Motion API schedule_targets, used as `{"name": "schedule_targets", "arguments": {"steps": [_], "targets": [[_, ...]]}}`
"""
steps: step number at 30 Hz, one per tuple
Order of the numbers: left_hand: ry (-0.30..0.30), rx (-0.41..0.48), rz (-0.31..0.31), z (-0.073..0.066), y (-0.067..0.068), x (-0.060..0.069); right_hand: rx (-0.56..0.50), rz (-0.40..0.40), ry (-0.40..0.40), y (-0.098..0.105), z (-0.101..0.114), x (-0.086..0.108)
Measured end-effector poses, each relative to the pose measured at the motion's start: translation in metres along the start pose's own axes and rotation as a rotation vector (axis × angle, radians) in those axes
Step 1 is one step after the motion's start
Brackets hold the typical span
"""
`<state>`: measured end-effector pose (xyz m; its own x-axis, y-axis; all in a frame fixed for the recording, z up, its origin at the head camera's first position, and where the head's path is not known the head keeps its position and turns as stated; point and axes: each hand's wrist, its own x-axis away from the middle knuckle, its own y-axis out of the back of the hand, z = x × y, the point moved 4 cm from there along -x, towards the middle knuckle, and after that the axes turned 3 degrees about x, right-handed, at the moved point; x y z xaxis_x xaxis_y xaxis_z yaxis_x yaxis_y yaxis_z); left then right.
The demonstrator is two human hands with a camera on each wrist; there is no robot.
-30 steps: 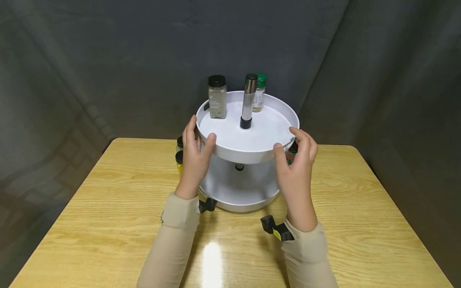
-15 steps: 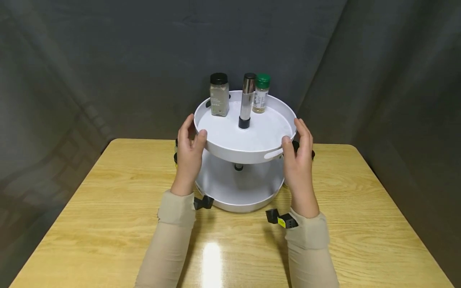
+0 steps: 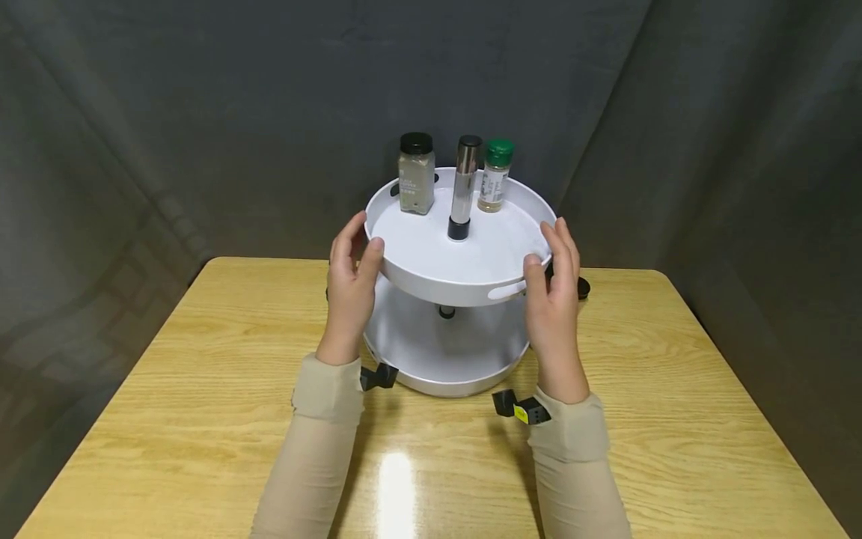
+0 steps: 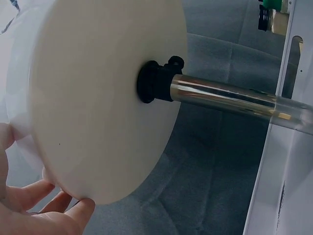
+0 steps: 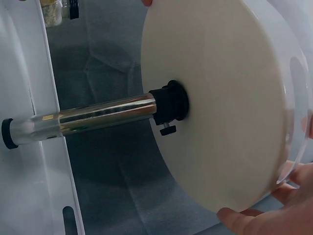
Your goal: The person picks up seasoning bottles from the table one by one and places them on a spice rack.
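Observation:
A white two-tier turntable stands on the table, its upper tray (image 3: 444,292) above its lower tray (image 3: 451,387). My left hand (image 3: 349,307) grips the upper tray's rim at the left, thumb at the front wall. On the right, my right hand (image 3: 554,322) holds the rim near an oval handle slot. A black-capped pepper bottle (image 3: 417,180) and a green-capped spice jar (image 3: 494,180) stand upright at the back of the upper tray, either side of the central post (image 3: 463,183). In the left wrist view, my fingertips touch the edge of the tray's underside (image 4: 98,112).
Under the upper tray, a metal pole (image 5: 107,115) with a black screw collar (image 5: 171,105) joins the tiers. A dark-capped bottle (image 3: 584,288) stands behind my right hand. The wooden table (image 3: 202,389) backs onto a dark grey curtain (image 3: 269,135).
The upper tray has turned clockwise seen from above, carrying both bottles rightward at the back. A handle slot has appeared at its front right. My right hand has shifted right and up along the rim.

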<state>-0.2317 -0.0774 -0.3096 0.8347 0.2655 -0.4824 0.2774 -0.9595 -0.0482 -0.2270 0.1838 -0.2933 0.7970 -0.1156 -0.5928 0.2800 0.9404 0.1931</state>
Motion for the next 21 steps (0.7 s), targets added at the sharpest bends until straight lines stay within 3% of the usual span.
{"name": "schedule_targets", "arguments": {"steps": [13,21], "targets": [[0.016,0.009,0.017,0.000,0.001,-0.001,-0.041,-0.056,0.012,-0.005,-0.009,-0.001],[-0.020,0.028,0.058,-0.003,0.019,-0.007,-0.050,-0.065,0.011,-0.006,-0.008,-0.001]]}}
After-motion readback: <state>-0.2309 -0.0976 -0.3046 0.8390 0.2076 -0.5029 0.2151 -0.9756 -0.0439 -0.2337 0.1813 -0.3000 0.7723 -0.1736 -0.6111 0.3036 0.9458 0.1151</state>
